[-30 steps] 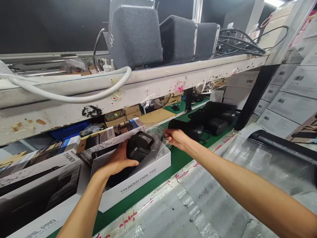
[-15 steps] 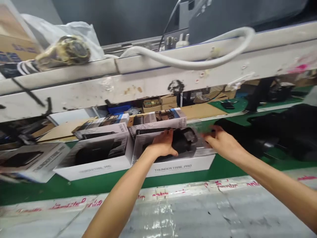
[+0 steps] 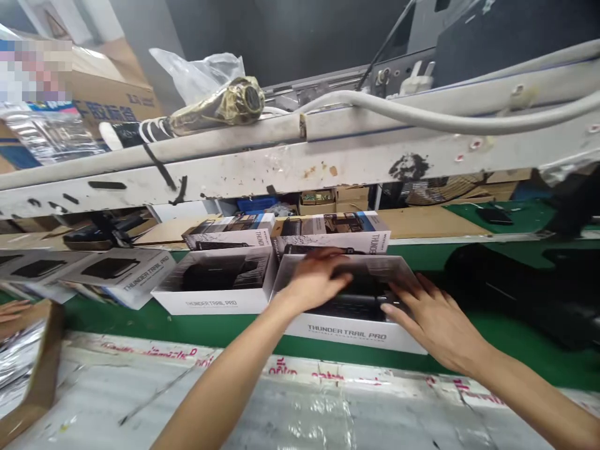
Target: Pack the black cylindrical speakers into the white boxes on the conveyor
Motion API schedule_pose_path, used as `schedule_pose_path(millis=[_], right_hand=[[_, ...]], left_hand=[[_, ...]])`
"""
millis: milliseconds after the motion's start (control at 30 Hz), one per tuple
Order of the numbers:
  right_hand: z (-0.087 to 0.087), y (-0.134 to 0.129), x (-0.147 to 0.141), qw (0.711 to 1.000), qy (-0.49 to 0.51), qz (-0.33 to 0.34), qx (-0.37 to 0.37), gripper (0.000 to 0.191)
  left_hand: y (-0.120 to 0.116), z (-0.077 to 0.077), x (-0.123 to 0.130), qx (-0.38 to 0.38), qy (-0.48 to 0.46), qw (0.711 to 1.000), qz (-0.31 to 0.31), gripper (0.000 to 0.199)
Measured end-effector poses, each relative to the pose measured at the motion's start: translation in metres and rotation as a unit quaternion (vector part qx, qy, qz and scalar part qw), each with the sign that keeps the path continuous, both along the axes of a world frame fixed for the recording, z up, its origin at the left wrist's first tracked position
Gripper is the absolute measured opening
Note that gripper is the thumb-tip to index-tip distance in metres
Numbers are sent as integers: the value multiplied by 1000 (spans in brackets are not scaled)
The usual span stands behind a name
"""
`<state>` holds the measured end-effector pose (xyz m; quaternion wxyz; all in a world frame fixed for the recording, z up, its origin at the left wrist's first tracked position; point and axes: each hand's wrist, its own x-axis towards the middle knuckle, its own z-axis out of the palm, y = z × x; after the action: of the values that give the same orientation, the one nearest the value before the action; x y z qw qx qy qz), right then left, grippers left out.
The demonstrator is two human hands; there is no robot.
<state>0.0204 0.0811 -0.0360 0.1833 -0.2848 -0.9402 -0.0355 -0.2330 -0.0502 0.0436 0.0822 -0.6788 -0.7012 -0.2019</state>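
Note:
An open white box (image 3: pixel 347 333) printed "THUNDER TRAIL PRO" sits on the green belt with a black device (image 3: pixel 352 305) low inside it. My left hand (image 3: pixel 316 284) is over the device at the box's left half, its thumb and fingers apart, slightly blurred. Spread fingers of my right hand (image 3: pixel 434 319) lie across the box's right end, with the thumb reaching over the front wall near the device. Some fingertips of both hands are hidden. Just left stands another open white box (image 3: pixel 213 304) with a black device (image 3: pixel 210 275) inside.
Printed box lids (image 3: pixel 332 240) stand behind the open boxes. More printed boxes (image 3: pixel 126 275) line up at left. A cardboard tray (image 3: pixel 47 350) with silvery packs is beside another person's hand (image 3: pixel 13 310). Black items (image 3: pixel 529 287) lie at right. A white beam (image 3: pixel 290 162) crosses above.
The black device sits lower and flatter in the box. My right hand has moved from beyond the box's right edge onto its right end. The view has shifted left, revealing another person's hand.

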Motion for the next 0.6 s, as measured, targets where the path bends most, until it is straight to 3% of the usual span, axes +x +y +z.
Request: schedule_pose_path(millis=[67,133,233,333,433,600], right_hand=[[-6,1,3,996,28,71,37,69],[-9,-3,2,992,32,111,59,61],[-8,-9,-4,993,16,108,54,49],[-1,-13,-8,994,-1,101,33,44],[7,-14,-7,995,-1,98,9,41],[24,-14,-11,994,-9,100,-43,41]], left_hand=[[-39,6,-31,94,19,986,134,29],[-78,2,-59,97,29,973,209,31],[-117,-16,-83,38,49,972,226,36],[-129,-30,-88,-22,102,954,281,46],[-138,-29,-91,-60,145,934,320,47],[-171,-19,-117,-64,139,933,327,56]])
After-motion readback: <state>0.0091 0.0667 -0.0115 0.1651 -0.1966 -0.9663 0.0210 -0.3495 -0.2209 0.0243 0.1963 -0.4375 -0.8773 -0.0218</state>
